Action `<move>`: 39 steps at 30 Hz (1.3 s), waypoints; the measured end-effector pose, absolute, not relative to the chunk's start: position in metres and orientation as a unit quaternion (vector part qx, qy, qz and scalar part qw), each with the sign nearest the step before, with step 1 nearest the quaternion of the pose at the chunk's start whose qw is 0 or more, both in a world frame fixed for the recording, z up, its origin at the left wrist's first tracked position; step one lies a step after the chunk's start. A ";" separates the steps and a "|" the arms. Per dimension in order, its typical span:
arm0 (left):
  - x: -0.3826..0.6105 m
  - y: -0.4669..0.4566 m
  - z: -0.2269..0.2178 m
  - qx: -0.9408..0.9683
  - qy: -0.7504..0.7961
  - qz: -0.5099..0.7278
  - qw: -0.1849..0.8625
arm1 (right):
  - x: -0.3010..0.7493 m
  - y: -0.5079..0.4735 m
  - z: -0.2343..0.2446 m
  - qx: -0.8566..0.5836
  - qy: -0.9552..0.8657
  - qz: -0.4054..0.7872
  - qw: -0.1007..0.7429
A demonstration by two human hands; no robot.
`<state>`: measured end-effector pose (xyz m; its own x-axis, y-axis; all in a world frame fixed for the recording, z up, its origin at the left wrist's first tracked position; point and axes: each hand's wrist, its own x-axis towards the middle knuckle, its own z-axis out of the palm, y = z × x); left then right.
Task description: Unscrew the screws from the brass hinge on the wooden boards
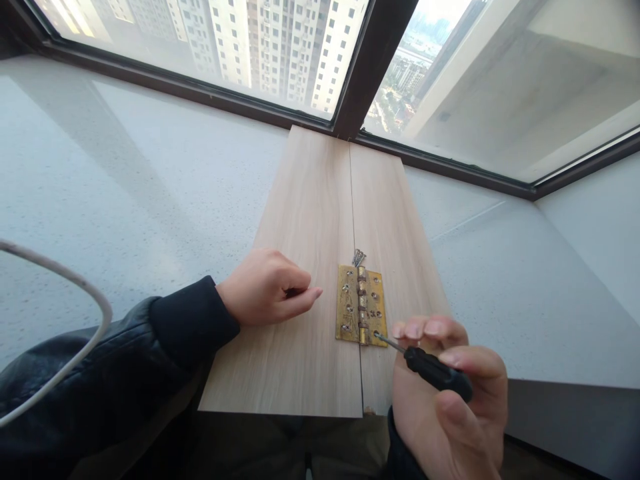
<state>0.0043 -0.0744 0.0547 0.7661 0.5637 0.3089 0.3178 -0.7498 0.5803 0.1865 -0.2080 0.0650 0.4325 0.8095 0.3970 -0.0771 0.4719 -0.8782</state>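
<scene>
A worn brass butt hinge (362, 305) lies opened flat across the seam between two pale wood boards (310, 213). Screw heads show in its left leaf. In my right hand (450, 400) is a black-handled screwdriver (435, 370), its tip at the lower hole of the right leaf. Whether a screw sits under the tip is too small to tell. Just above the hinge, several loose screws (359, 257) lie in a small pile. My left hand (270, 288) rests on the left board beside the hinge, fingers curled in; what they hold, if anything, is hidden.
The boards lie on a white speckled windowsill (210, 180). Behind them stands a dark window frame (370, 73), with tall buildings outside. A white cable (95, 293) loops over my left sleeve. The boards' near edge overhangs a dark area.
</scene>
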 end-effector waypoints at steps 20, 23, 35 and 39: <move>0.003 -0.076 0.054 0.904 0.255 0.227 0.257 | 0.189 -0.202 0.064 -0.418 -0.424 0.332 0.732; 0.003 -0.076 0.054 0.904 0.255 0.229 0.256 | 0.191 -0.196 0.063 -0.396 -0.415 0.372 0.730; 0.004 -0.076 0.055 0.904 0.255 0.228 0.256 | 0.194 -0.193 0.068 -0.378 -0.431 0.405 0.712; 0.004 -0.076 0.054 0.903 0.258 0.231 0.254 | 0.197 -0.195 0.064 -0.404 -0.414 0.375 0.724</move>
<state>0.0036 -0.0755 0.0535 0.7597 0.5840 0.2859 0.3490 -0.7372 0.5785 0.1966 -0.1945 0.0636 0.3753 0.8780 0.2971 -0.2085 0.3923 -0.8959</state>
